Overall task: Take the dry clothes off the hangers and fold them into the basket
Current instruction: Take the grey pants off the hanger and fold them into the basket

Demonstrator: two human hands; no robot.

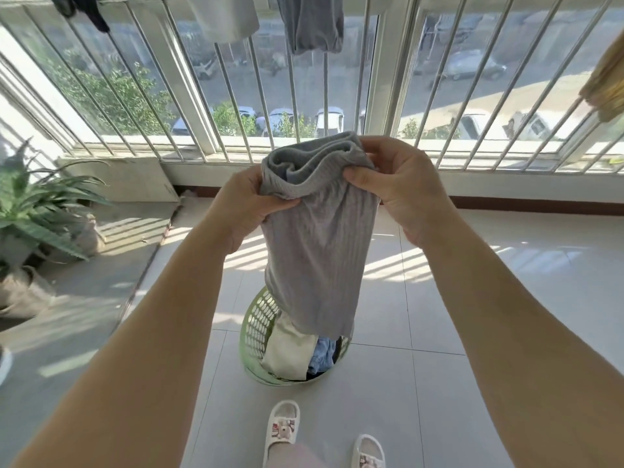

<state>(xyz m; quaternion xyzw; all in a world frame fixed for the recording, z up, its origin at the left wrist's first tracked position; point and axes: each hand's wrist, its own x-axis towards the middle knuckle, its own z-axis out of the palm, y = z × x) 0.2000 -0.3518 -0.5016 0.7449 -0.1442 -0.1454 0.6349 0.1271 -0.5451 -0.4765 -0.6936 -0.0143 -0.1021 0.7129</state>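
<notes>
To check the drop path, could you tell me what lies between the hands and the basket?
Head view: only the grey garment hanging from both hands towards the green basket.

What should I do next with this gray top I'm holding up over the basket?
Probably fold it in half. Both hands, left and right, grip the top edge of the gray top, which hangs at full length above the green basket. The basket already holds folded clothes, so this would go in after folding.

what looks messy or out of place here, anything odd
Nothing stands out. Both hands, left and right, hold a grey garment by its top above the green basket, which already holds folded clothes. More clothes hang by the window.
</notes>
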